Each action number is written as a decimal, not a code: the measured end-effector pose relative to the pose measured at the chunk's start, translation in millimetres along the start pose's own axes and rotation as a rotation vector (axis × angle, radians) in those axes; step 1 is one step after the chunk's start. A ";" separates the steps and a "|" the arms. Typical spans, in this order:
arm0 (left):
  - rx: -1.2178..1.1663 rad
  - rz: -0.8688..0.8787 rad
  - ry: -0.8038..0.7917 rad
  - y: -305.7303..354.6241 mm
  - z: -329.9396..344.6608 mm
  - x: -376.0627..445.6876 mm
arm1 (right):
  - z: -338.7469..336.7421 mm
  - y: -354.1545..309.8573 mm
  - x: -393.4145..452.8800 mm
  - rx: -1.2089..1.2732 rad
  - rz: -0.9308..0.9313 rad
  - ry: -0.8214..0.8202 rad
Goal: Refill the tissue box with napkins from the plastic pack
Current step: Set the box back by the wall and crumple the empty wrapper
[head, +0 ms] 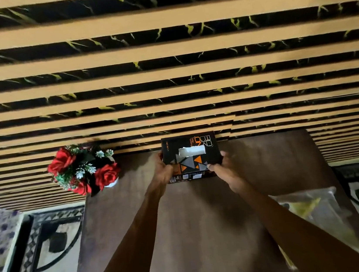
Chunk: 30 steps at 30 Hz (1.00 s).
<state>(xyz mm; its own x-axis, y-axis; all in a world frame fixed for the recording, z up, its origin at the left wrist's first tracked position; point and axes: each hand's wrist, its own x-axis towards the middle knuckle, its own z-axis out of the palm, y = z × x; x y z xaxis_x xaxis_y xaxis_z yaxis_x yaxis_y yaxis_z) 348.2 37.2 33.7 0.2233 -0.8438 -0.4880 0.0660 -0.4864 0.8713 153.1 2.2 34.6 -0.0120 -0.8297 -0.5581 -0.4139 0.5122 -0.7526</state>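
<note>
A black tissue box (190, 155) with orange and grey triangles stands at the far edge of the dark wooden table (199, 224), against the wall. White paper shows in its top slot. My left hand (163, 171) grips the box's left side. On its right front corner, my right hand (224, 171) holds it with thumb on top. The clear plastic pack (318, 211) lies flat on the table at the right, partly under my right forearm; its contents are blurred.
A white vase of red artificial roses (84, 168) stands at the table's far left corner. A striped tan and black wall (165, 69) rises right behind the table. Patterned floor tiles (52, 255) show on both sides.
</note>
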 end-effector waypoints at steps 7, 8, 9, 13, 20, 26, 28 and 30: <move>0.218 0.032 0.153 -5.0 11.5 1.7 | -8.3 3.8 -3.6 -0.012 0.016 -0.002; 0.382 0.082 0.289 -7.7 17.2 -2.8 | -14.7 4.8 -12.3 -0.001 -0.004 0.045; 0.512 0.162 0.423 -7.9 25.7 -11.5 | -22.7 7.5 -20.4 0.011 -0.027 0.094; 0.545 0.451 0.493 -12.7 83.8 -59.7 | -73.5 40.8 -65.0 0.203 -0.015 -0.010; 0.532 0.191 -0.179 -64.0 214.7 -119.9 | -187.6 164.2 -118.8 -0.110 -0.019 0.258; 0.810 0.065 -0.244 -112.5 295.8 -144.0 | -251.9 256.8 -133.9 -0.484 0.118 0.212; 0.782 0.037 -0.196 -125.6 320.1 -159.2 | -266.3 272.0 -136.3 -0.327 0.177 0.057; 0.721 0.059 -0.139 -131.8 338.2 -171.0 | -277.6 282.0 -136.6 -0.132 0.160 0.010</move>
<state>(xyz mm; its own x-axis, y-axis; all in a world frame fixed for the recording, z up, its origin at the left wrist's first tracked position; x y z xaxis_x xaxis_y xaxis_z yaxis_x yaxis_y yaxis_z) -27.6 168.9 -15.6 0.0779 -0.8707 -0.4856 -0.6091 -0.4271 0.6682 -214.7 198.3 -4.4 -0.0961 -0.7428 -0.6625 -0.5219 0.6044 -0.6019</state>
